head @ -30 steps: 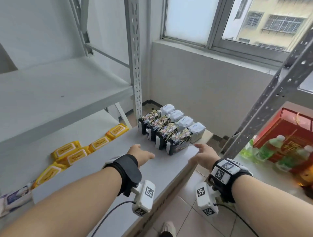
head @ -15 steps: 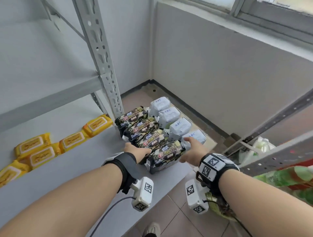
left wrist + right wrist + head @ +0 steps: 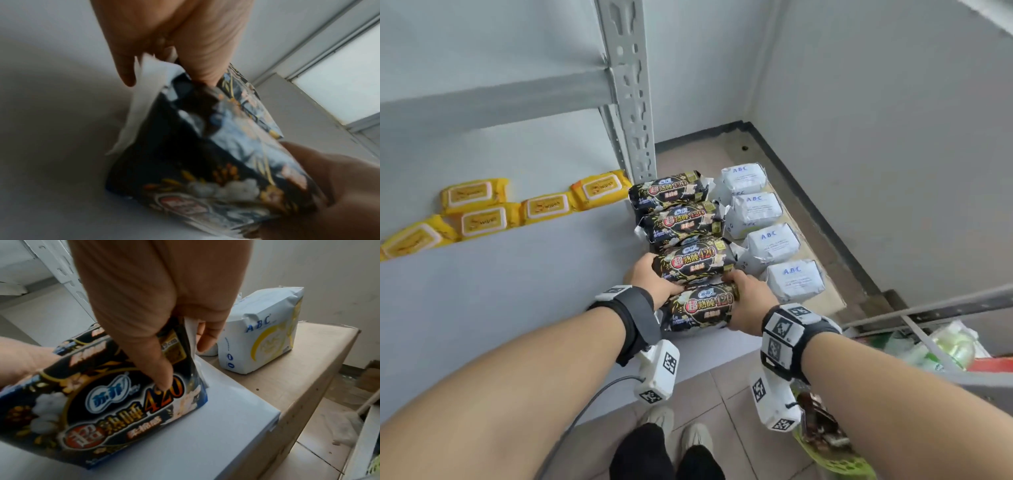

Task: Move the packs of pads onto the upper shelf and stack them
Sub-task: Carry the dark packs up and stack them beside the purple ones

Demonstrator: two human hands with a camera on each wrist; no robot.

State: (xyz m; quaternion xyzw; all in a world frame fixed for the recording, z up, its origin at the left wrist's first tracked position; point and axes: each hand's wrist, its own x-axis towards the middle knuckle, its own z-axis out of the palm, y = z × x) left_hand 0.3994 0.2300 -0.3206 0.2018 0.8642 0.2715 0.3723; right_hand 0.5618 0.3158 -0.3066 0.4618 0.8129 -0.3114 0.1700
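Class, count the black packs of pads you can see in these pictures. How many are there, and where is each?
4, in one row on the lower shelf: farthest pack beside the upright post, second pack, third pack, nearest pack gripped between left hand and right hand.

A grey slotted steel shelving upright (image 3: 631,85) rises against pale painted walls (image 3: 876,113), where a dark skirting strip (image 3: 811,202) meets a beige tiled floor (image 3: 726,404). Daylight enters through a frosted, metal-framed window (image 3: 337,78) in the left wrist view.
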